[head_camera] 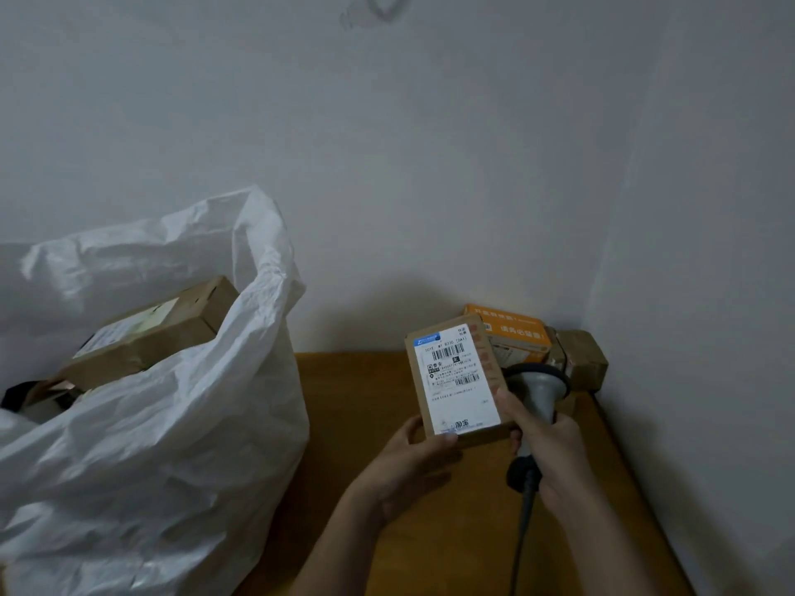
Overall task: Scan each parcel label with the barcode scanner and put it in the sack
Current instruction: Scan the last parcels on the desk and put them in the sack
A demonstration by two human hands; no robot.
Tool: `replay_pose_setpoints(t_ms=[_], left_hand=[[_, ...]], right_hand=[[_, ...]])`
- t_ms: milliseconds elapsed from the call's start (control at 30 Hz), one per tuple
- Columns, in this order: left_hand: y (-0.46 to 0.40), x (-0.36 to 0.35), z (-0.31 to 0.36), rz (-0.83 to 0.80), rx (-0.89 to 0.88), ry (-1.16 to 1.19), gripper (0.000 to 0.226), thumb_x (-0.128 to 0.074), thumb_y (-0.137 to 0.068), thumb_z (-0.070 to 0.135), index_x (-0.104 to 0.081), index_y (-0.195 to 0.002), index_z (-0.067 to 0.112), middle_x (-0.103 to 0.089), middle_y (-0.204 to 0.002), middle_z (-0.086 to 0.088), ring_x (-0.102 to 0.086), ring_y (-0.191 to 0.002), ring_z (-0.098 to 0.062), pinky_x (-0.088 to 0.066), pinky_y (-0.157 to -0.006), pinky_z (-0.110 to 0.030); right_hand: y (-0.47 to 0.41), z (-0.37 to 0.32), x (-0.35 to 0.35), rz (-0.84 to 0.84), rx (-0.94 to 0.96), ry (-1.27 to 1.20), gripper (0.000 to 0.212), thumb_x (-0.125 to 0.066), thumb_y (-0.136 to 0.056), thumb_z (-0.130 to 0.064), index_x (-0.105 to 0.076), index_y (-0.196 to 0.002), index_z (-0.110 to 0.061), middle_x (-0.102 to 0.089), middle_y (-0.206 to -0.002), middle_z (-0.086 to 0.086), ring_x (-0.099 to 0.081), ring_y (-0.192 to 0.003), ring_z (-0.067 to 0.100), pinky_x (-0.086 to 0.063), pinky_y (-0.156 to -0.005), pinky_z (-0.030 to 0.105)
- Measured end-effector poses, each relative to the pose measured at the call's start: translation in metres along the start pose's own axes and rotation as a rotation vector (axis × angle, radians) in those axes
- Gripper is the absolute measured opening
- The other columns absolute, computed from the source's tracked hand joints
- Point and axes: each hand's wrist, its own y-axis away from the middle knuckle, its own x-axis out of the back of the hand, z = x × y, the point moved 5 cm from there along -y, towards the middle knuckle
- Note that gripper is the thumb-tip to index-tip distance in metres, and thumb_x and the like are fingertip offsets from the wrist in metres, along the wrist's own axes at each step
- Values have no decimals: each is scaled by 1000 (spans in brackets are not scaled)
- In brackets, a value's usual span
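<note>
Cardboard parcel [458, 382], white barcode label [459, 382] reading "淘宝", in left hand [411, 462].

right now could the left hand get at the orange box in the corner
Probably not freely: the left hand grips the parcel, which it holds up right before the orange box. It would need to put the parcel down or reach around it first.

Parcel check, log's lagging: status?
Left hand holds parcel, label up. Right hand grips scanner beside it. Sack open left, nothing between.
</note>
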Motion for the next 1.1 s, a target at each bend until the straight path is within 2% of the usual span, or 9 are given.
replay_pose_setpoints(t_ms=[100,167,267,367,467,567,767,1100], left_hand=[[-1,3,5,29,-72,91,93,-86,-66,18,-34,-143,21,-71,-117,-10,-67,-110,-28,-50,-97,-40],[-4,9,8,62,-101,103,91,-83,-69,12,-35,-144,23,-70,-119,-11,-65,-113,-30,-51,-97,-40],[-7,19,8,126,-117,126,99,-80,-67,9,-28,-149,28,-64,-126,-13,-60,-117,-30,-49,-97,-39],[-9,24,8,202,-130,168,105,-80,-65,10,-24,-152,30,-60,-130,-13,-58,-118,-29,-47,-96,-38],[-14,30,7,288,-131,221,99,-77,-74,6,-22,-153,27,-59,-128,-14,-58,-116,-30,-47,-94,-37],[-17,35,7,360,-124,257,93,-71,-82,1,-17,-154,24,-55,-134,-17,-55,-120,-32,-44,-99,-39],[-18,39,7,412,-116,298,91,-66,-86,-3,-13,-155,22,-51,-138,-18,-49,-128,-34,-37,-112,-45],[-16,48,4,425,-132,284,97,-70,-82,-1,-12,-155,27,-46,-142,-16,-46,-131,-33,-35,-114,-46]], right_hand=[[4,-7,0,-19,54,55,54,-83,-72,-32,-60,-103,5,-61,-71,14,-54,-59,20,-45,-53,30],[9,-14,0,-13,105,109,47,-79,-77,-32,-59,-105,0,-59,-72,12,-55,-60,19,-46,-55,31],[19,-32,-1,2,166,202,36,-68,-86,-43,-58,-104,-14,-63,-80,12,-60,-68,20,-49,-60,32],[30,-55,-3,-46,222,223,28,-53,-95,-47,-58,-97,-20,-63,-74,11,-59,-65,20,-47,-61,33],[43,-73,-8,-121,251,201,24,-44,-100,-43,-59,-94,-24,-61,-68,10,-57,-62,20,-45,-64,38],[56,-83,-14,-177,285,226,26,-42,-100,-44,-60,-97,-25,-61,-66,7,-57,-62,19,-44,-65,38],[74,-93,-22,-239,346,284,30,-42,-99,-44,-64,-98,-24,-59,-57,-1,-56,-57,14,-42,-58,33],[89,-101,-27,-256,372,298,30,-42,-99,-42,-64,-99,-22,-58,-57,1,-54,-55,14,-41,-56,30]])
